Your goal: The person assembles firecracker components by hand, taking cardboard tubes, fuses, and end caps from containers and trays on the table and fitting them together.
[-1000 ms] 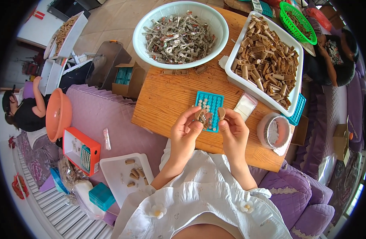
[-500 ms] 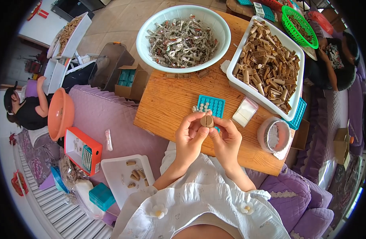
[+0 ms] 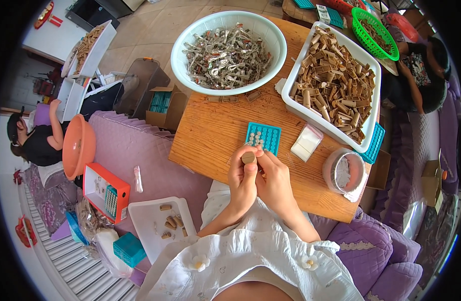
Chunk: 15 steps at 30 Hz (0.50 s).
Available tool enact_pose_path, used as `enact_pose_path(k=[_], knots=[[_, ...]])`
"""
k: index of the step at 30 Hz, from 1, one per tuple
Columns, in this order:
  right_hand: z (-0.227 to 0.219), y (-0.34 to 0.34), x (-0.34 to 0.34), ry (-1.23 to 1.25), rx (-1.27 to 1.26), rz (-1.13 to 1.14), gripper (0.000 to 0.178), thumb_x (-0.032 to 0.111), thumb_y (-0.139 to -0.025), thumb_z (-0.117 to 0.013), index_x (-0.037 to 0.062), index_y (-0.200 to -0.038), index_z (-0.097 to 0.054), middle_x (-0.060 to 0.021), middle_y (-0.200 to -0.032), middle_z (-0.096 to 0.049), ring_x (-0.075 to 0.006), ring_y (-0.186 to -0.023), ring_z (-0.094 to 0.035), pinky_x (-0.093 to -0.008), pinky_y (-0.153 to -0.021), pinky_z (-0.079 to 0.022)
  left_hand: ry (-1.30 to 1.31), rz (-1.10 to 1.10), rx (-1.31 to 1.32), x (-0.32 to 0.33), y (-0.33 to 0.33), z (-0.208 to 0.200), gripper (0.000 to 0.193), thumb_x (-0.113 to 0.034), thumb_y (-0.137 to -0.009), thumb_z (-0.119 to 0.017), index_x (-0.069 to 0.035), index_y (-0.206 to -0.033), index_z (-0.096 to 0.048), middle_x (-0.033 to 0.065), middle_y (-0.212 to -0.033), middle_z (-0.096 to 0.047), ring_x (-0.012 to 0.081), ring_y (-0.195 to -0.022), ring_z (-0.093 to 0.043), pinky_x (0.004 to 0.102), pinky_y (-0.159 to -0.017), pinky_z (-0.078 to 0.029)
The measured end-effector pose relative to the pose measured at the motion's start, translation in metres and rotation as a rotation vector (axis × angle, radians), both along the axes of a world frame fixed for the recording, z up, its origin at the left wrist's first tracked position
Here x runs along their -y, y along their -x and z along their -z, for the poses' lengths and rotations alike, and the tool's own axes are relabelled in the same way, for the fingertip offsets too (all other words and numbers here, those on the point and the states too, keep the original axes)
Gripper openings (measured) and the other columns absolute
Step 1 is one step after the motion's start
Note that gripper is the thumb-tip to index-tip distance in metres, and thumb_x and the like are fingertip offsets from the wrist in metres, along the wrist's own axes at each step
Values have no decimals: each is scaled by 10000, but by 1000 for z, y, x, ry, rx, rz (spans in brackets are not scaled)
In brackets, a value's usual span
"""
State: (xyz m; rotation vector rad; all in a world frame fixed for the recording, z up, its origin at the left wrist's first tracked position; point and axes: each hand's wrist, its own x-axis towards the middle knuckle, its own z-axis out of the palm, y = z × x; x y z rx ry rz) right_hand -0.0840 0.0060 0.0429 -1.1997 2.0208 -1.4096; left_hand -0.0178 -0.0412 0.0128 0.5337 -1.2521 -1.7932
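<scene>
Left hand (image 3: 242, 179) and right hand (image 3: 273, 180) meet, fingertips pinched together on a small brown cylinder (image 3: 248, 157). A teal tray (image 3: 263, 137) lies just beyond the fingertips on the wooden table (image 3: 210, 135).

This looks like a living room in a home, turned into a place for small piecework. A low wooden desk (image 3: 215, 135) stands against a purple sofa (image 3: 140, 150) with quilted covers and frilled cushions (image 3: 386, 251), on a tiled floor (image 3: 165, 30). The desk carries bulk stock rather than household things: a white round basket (image 3: 190, 70) heaped with silvery scraps, a white rectangular tray (image 3: 291, 103) full of short brown tubes, and a teal slotted holder (image 3: 263, 136). More trays, cardboard boxes (image 3: 162, 103) and a green basket (image 3: 376, 27) lie about. Other people sit nearby at similar piles, probably doing the same work, though the rim blurs them.
</scene>
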Motion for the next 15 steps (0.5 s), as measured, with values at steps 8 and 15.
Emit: enact_pose_path(k=[8,15], knots=[[22,-1,-5,155,29,72,234,57,-709,-615,-20,-918,-542,-125,-722,-512,-273,-601,-523,-316,-527,-440,164,56,95,1,-1,-3,380,-340,-864,-471,5,-1023,-480,109,-1007,-527,186,-971,-491,308,-833,-389],[28,-7,-9,79,-71,56,246,102,-703,-627,-31,-892,-541,-146,-751,-519,-304,-676,-530,-346,-570,-438,-208,215,-43,0,-9,18,513,-460,-833,-461,-16,-1086,-418,98,-1032,-504,179,-989,-479,301,-852,-380]])
